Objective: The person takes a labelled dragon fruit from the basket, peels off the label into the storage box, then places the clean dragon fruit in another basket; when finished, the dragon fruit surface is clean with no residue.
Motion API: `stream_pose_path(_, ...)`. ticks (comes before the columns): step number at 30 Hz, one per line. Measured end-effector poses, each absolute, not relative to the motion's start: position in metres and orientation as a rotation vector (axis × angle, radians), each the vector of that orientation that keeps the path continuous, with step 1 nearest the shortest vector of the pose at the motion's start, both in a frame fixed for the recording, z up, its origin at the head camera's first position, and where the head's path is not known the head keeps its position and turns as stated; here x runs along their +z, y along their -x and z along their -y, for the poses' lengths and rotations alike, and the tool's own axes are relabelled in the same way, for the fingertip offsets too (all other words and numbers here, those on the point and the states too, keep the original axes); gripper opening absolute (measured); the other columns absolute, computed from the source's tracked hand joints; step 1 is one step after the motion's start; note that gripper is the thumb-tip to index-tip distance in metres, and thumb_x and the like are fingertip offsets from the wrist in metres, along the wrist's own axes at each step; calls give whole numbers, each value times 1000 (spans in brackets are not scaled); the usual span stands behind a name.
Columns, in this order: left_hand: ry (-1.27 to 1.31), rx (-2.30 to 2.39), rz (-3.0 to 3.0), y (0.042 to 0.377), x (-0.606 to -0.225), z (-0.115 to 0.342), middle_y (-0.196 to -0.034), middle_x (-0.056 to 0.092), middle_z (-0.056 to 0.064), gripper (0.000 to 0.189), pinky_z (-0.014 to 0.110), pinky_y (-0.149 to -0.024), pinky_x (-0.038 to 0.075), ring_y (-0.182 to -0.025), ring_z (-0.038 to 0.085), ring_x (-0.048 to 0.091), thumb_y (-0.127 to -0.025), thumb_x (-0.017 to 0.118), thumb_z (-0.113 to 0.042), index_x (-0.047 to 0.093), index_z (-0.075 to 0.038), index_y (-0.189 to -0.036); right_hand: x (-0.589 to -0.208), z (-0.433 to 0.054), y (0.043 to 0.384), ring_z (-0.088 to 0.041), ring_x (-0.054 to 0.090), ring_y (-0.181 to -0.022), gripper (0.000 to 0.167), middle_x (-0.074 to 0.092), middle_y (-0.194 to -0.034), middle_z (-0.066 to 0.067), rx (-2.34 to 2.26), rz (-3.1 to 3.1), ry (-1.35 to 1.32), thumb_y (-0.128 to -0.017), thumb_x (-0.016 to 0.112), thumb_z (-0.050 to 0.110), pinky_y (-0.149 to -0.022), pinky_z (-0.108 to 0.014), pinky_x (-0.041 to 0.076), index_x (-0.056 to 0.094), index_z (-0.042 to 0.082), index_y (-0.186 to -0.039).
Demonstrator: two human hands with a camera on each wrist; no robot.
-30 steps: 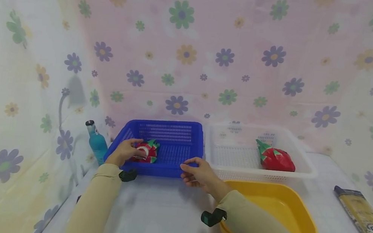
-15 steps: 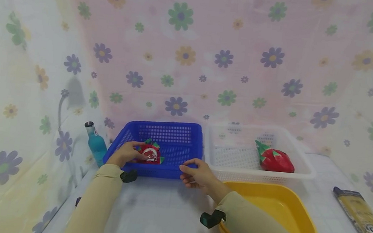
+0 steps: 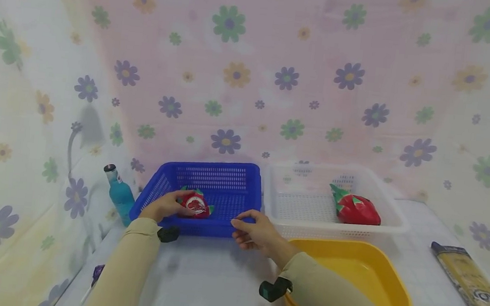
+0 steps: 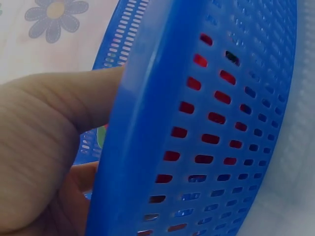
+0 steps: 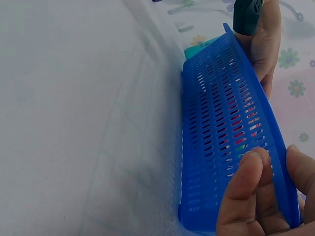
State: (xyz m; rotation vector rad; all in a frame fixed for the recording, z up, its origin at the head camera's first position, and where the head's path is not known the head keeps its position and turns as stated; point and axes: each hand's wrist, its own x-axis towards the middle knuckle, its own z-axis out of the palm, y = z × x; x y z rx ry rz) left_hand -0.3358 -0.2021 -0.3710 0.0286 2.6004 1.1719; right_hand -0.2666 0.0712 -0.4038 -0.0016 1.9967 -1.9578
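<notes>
In the head view, the left hand [image 3: 162,207] reaches over the near left rim of a blue perforated basket [image 3: 231,202]. Its fingers and thumb hold a shiny red dragon-fruit-shaped packet [image 3: 199,208] with green tips and a round white label, which lies inside. Patches of red show through the basket's holes in the left wrist view. At the basket's near right corner, the right hand [image 3: 258,232] pinches the rim; in the right wrist view the thumb [image 5: 301,167] is on one side of the rim and the fingers [image 5: 243,189] on the other.
A white perforated basket [image 3: 282,222] with a second red dragon-fruit-shaped packet [image 3: 357,210] stands to the right. Before it is a yellow tray [image 3: 406,305]. A noodle-like packet [image 3: 477,292] lies far right; a blue bottle [image 3: 121,196] and a purple-topped stick [image 3: 98,273] are at left.
The packet in the blue basket has turned and shifted slightly, so its white label shows more fully. The left hand stays on it; the right hand keeps its place. The head view swings slightly.
</notes>
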Motion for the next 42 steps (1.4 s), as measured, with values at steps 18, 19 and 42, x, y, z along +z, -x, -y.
stream_pose_path(18,-5,1269,-2454,353,-373,193,-158,21,25,84,59,-113,37,-139,46,29,-85,77,-18,30,-17,-155,-404,-71,266,-16,62,-63,41,70,-84,-8,-1933,-2042,4,-93,67,33,-57,-25,56,51,10,-123)
stream_pose_path(19,22,1308,-2434,354,-374,192,-156,24,24,84,58,-113,38,-138,45,32,-84,78,-16,31,-17,-154,-404,-71,266,-16,62,-63,41,70,-84,-8,-1931,-2043,2,-93,67,33,-57,-25,56,51,10,-123)
stream_pose_path(42,150,1492,-2400,354,-380,178,-150,36,22,78,54,-107,46,-131,41,42,-81,79,-10,41,-16,-149,-404,-72,265,-17,64,-64,40,71,-85,-10,-1925,-2051,29,-93,67,34,-58,-26,57,52,9,-122)
